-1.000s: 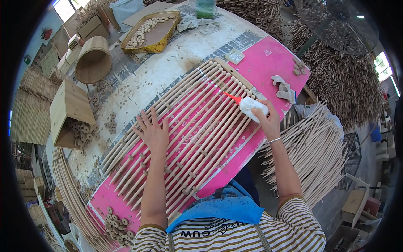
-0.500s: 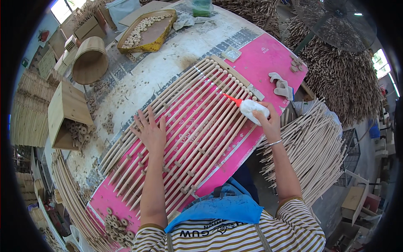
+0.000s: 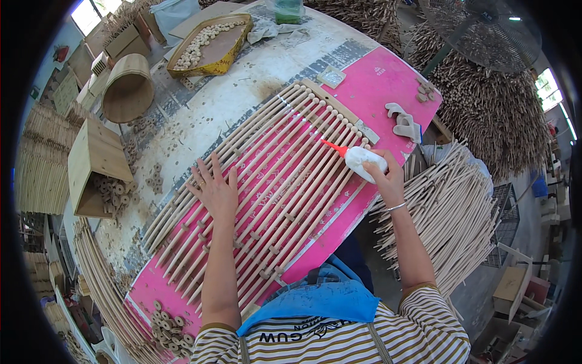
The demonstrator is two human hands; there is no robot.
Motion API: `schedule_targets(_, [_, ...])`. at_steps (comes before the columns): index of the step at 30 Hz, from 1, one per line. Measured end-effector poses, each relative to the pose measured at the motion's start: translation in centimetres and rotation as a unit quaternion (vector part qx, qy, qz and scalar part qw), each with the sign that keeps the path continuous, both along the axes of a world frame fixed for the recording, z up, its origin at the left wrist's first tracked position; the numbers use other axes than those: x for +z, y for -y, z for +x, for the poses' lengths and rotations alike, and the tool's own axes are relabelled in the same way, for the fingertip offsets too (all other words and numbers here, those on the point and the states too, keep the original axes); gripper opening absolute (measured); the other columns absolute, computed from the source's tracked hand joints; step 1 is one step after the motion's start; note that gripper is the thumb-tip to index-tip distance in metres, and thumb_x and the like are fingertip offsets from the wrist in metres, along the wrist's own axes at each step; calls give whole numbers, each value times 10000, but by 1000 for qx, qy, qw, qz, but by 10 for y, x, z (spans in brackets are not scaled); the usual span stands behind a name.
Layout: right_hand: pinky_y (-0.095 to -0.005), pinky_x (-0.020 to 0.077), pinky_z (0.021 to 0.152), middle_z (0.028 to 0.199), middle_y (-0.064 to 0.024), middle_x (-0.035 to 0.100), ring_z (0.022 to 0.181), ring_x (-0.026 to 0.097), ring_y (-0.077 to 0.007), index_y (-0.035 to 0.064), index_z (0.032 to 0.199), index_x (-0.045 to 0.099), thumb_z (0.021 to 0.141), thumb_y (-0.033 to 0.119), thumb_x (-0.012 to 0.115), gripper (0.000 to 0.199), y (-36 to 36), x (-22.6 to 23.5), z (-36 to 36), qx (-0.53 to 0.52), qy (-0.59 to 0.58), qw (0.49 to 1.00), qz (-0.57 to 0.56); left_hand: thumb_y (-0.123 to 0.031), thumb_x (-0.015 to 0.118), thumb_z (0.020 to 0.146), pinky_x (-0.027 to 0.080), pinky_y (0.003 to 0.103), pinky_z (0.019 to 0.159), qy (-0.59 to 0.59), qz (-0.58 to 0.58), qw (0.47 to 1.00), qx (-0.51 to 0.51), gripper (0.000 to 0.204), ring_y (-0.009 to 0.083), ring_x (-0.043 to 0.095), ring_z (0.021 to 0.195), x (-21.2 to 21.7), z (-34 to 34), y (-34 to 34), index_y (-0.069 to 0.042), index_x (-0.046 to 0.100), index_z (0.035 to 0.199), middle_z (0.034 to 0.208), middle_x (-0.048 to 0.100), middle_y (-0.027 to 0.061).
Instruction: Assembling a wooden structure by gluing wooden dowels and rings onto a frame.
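Note:
My right hand (image 3: 388, 174) grips a white glue bottle (image 3: 365, 162) tilted sideways, its red nozzle pointing left over the sticks. Below it, a row of long wooden sticks (image 3: 285, 176) lies side by side on a pink sheet (image 3: 379, 79). Most sticks carry a round wooden ball at the far end, and several have a small wooden ring further down. Across the left part of the row, my left hand (image 3: 217, 189) rests flat with its fingers spread. A wooden strip (image 3: 330, 100) runs along the ball ends.
A yellow-rimmed tray (image 3: 212, 65) of wooden balls stands at the back left. Nearby are a wooden tub (image 3: 128, 91) and a tipped wooden box (image 3: 94, 161) spilling rings. Loose rings (image 3: 168, 327) lie near left, a white glove (image 3: 404, 124) right, and a stick pile (image 3: 442, 218) beside the table.
The view has shifted very slightly. My right hand still holds the glue bottle over nearly the same spot, and my left hand stays on the sticks.

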State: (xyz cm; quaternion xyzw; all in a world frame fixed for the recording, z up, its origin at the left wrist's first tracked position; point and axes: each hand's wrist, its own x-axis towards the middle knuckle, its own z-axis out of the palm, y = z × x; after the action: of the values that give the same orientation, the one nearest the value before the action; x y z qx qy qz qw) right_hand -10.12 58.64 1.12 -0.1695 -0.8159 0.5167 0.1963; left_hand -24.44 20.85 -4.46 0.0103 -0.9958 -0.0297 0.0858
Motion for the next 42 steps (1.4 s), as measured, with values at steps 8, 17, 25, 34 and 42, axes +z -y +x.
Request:
schedule_targets(8, [-288,541,776,953,-72,752,848,668,-117,25,1180,693,894,229,813,372,-6,4,9,-21,-21,1000,3,-592,453,1071,60,680,1266,-3,4,1000,-3,702,407,210,1605,-2,1,2,-243,347,1670,1707,311,210])
schedule_targets(17, [-293,536,746,919,-72,746,823,667,-120,28,1154,699,887,234,813,356,-5,3,12,-19,18,999,37,-598,448,1071,58,681,1265,3,8,1000,-3,704,407,208,1605,2,1,0,-247,342,1671,1708,308,210])
schedule_targets(25, [-276,531,769,975,-48,735,866,655,-106,21,1191,686,899,227,807,377,-10,3,31,-24,-11,998,-48,-621,412,1079,50,684,1263,0,2,1000,-6,706,410,201,1607,-4,-3,4,-258,322,1678,1717,289,208])
schedule_targets(34, [-282,538,793,982,-73,745,876,671,-122,15,1194,692,892,215,803,379,-10,11,30,-24,3,1000,-15,-612,440,1075,34,703,1253,-52,7,998,-45,736,373,175,1622,10,12,-7,-235,287,1689,1741,255,161])
schedule_targets(42, [-324,544,758,935,-122,755,826,710,-187,22,1181,699,867,235,809,395,-3,21,24,-30,19,997,74,-536,568,1017,-6,713,1254,36,73,922,-377,764,296,171,1631,46,104,-78,-188,351,1662,1750,250,86])
